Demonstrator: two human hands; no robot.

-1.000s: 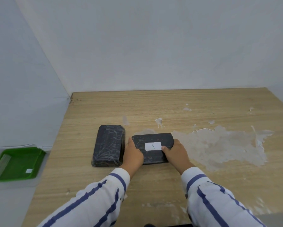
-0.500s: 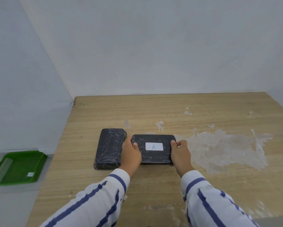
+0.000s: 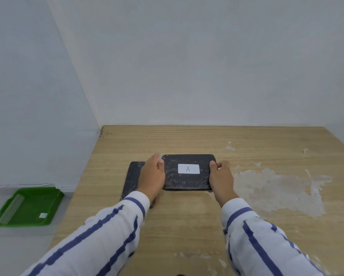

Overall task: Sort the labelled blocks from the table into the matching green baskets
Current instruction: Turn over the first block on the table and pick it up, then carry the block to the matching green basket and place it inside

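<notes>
A black block with a white label reading A is held between both hands, lifted slightly above the wooden table. My left hand grips its left end and my right hand grips its right end. A second black block lies flat on the table to the left, partly hidden behind my left hand; no label shows on it. A green basket with a small white tag sits on the floor at the lower left.
The table stands in a corner, with grey walls at the back and left. A patch of peeled, whitish surface covers the table to the right of the blocks. Grey floor lies left of the table around the basket.
The A block has turned square to me and risen off the table. Both hands shifted from its near corners to its two ends. The other block stayed put.
</notes>
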